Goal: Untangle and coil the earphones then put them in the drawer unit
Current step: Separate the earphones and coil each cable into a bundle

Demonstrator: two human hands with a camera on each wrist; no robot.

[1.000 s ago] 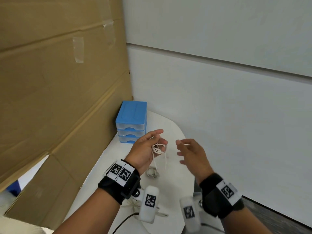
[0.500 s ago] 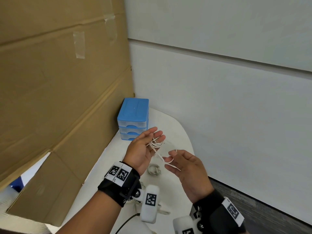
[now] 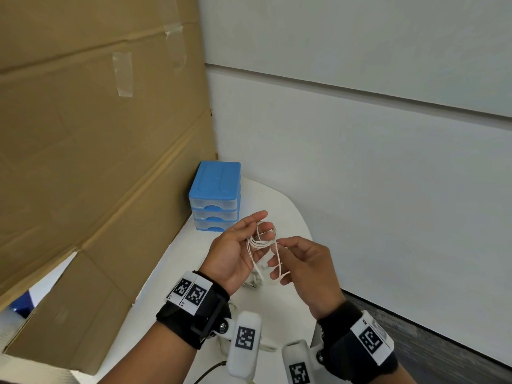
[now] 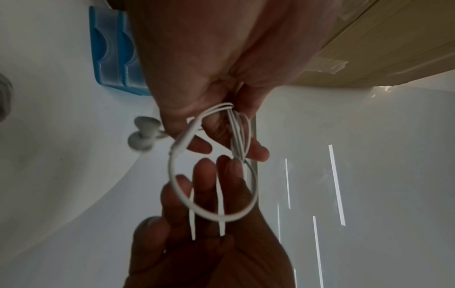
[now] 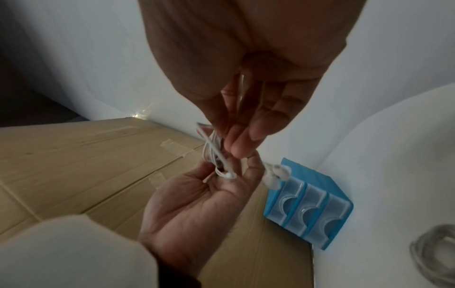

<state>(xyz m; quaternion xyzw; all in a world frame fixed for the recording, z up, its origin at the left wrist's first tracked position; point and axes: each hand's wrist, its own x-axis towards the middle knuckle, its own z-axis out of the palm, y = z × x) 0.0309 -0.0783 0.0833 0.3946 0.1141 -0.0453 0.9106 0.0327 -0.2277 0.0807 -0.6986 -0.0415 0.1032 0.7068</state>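
Left hand: the left hand (image 3: 234,254) is held palm up above the worktop, its fingers loosely curled, with several loops of thin white wired earphones (image 3: 261,242) wound round them.
Right hand: the right hand (image 3: 306,268) is just beside the left, thumb and fingertips pinching a strand of the same cable; a length runs down across its fingers.
Earphones: in the left wrist view the white cable (image 4: 214,175) forms one wide round loop plus a tighter bundle gripped at the left fingers; the two earbuds (image 4: 144,136) hang loose beside the hand, clear of the worktop.
Drawer unit: a small blue plastic drawer unit with three clear-fronted drawers (image 3: 216,198) stands at the far end of the worktop, against the cardboard, beyond the hands. All three drawers look pushed in.
Worktop: a white rounded worktop (image 3: 288,214) lies under both hands.
Other cable: a grey coiled cable (image 5: 433,253) lies on the worktop, near the drawer unit and apart from it.
Surroundings: large brown taped cardboard sheets (image 3: 97,134) stand to the left; a pale panelled wall (image 3: 374,134) rises behind.
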